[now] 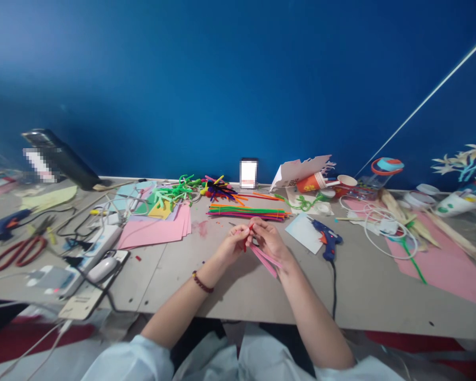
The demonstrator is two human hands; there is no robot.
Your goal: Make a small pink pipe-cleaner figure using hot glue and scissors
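My left hand (235,244) and my right hand (268,241) meet above the middle of the table near its front. Between their fingertips is a small red pipe cleaner piece (245,244), pinched by both. Pink pipe cleaners (266,260) hang from under my right hand, pointing down and to the right. How the pink and red pieces join is hidden by the fingers. Just beyond my hands lies a bundle of green, orange and purple pipe cleaners (248,212).
A blue glue gun (330,241) and light blue paper (304,233) lie right of my hands. Pink paper (154,233), scissors (21,251), a power strip (89,259) and cables are at left. A phone (248,173) leans on the wall. Paper cups (311,182) lie behind.
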